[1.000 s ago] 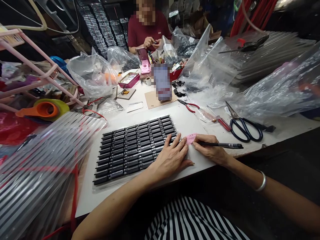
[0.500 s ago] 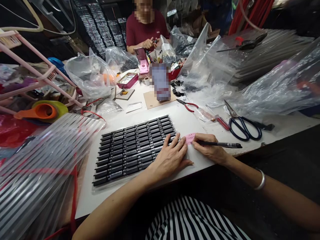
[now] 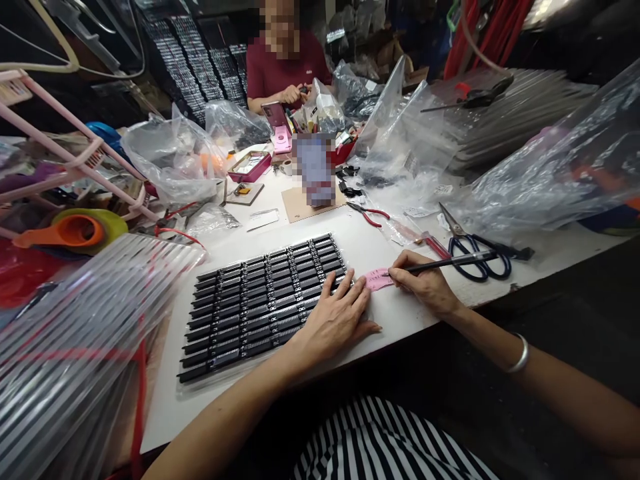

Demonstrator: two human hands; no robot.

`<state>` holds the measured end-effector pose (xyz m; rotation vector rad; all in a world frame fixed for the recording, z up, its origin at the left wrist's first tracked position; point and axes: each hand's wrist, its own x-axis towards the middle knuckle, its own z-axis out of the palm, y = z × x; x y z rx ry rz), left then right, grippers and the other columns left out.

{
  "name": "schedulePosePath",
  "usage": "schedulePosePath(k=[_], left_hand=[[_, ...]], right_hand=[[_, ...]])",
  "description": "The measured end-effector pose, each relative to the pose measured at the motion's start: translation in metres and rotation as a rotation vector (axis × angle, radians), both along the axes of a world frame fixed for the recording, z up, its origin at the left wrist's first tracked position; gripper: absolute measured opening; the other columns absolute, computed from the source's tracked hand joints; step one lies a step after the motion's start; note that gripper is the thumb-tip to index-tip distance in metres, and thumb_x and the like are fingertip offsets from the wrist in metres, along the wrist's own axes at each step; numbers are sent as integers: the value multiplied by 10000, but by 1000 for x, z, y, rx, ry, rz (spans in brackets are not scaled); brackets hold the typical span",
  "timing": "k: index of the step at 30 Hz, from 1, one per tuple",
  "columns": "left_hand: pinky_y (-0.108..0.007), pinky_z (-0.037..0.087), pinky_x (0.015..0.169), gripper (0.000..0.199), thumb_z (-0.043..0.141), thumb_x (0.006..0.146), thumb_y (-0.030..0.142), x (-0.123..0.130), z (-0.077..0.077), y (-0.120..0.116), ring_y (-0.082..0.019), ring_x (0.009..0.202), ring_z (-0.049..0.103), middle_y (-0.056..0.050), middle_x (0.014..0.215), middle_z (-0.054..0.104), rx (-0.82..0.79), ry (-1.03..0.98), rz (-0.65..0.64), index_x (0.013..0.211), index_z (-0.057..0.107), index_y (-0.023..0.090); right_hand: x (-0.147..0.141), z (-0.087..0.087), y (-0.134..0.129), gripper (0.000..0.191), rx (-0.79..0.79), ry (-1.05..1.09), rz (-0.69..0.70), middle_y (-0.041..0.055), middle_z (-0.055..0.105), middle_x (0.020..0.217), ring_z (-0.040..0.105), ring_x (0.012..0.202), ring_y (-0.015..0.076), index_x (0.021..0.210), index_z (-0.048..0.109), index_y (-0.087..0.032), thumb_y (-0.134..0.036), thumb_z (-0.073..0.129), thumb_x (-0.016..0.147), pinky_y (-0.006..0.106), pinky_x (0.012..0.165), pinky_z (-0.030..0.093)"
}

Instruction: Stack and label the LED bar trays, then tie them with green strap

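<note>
Pink slip, right of centre, bears writing; remainder unclear. Right fingers clamped on pen, left fingers apart.

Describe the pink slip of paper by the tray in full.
The pink slip is a small, thin piece, seemingly paper, with a curved outline and dark handwriting too small to read. It lies roughly flat on the white tabletop, just right of the tray of black parts. The left hand's fingertips are at its left edge; the black pen in the right hand points onto its right part.
</note>
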<state>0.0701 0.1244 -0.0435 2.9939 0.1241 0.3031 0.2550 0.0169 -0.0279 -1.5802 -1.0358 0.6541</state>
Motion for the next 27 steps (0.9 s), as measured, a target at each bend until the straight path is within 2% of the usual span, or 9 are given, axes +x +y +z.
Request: schedulePosePath(k=[2, 4, 6, 10, 13, 17, 20, 23, 27], left_hand=[[-547, 187, 1109, 649, 313, 921, 589, 0, 0, 0, -328, 1376, 290, -128, 1424, 449, -9, 3, -1, 1372, 417, 134], [-547, 188, 1109, 637, 318, 924, 581, 0, 0, 1, -330, 1377, 287, -120, 1428, 446, -11, 11, -5, 1381, 410, 148], [-548, 189, 1111, 625, 317, 925, 580, 0, 1, 1, -330, 1377, 287, -111, 1428, 448, -7, 17, -5, 1373, 425, 158], [-548, 202, 1111, 618, 340, 918, 582, 1, 0, 1, -327, 1375, 292, -96, 1425, 456, 14, 23, 5, 1368, 434, 168], [-548, 213, 1109, 605, 384, 909, 574, 1, 0, 0, -324, 1370, 306, -102, 1416, 466, 30, 20, 6, 1355, 452, 171], [-557, 221, 1102, 612, 368, 911, 580, 1, -1, 0, -329, 1368, 306, -103, 1420, 460, 31, 11, 2, 1355, 453, 168], [-556, 232, 1096, 617, 358, 914, 579, 1, 0, 0, -330, 1368, 309, -111, 1418, 461, 23, 13, 0, 1362, 446, 165], [-554, 231, 1098, 617, 354, 915, 579, 1, 1, 1, -327, 1374, 298, -113, 1422, 456, 18, 18, -1, 1367, 441, 168], [-554, 221, 1102, 620, 340, 916, 586, 1, 1, 0, -325, 1379, 289, -104, 1427, 451, 11, 19, 1, 1371, 434, 174]], right_hand=[[4, 0, -2, 181, 30, 49, -21, -7, 548, 683, 471, 574, 112, 789, 567, -174, -342, 633, 804, 234, 518, 361], [6, 0, -3, 187, 51, 21, -15, 19, 590, 786, 537, 692, 140, 860, 594, -171, -334, 648, 786, 244, 598, 416], [6, 0, -4, 180, 47, -31, 0, 26, 597, 804, 552, 735, 155, 861, 593, -168, -326, 633, 783, 254, 630, 430], [2, 1, -4, 139, 0, -146, 41, -5, 534, 647, 471, 599, 128, 720, 566, -169, -292, 573, 782, 251, 551, 359], [-1, 0, -4, 131, -9, -177, 52, -10, 519, 604, 442, 577, 123, 657, 567, -168, -249, 570, 759, 256, 540, 323], [2, -3, -7, 149, 21, -161, -40, -15, 520, 618, 445, 584, 120, 677, 553, -174, -264, 562, 795, 259, 558, 336], [6, -5, -8, 178, 51, -66, -111, -22, 516, 601, 430, 549, 107, 676, 536, -175, -277, 571, 817, 252, 532, 328], [7, -7, -8, 176, 69, 26, -133, -25, 520, 587, 411, 517, 96, 676, 538, -174, -274, 601, 805, 242, 493, 305], [4, -10, -9, 209, 50, -18, -127, -20, 513, 596, 406, 507, 99, 702, 509, -180, -326, 582, 834, 238, 474, 311]])
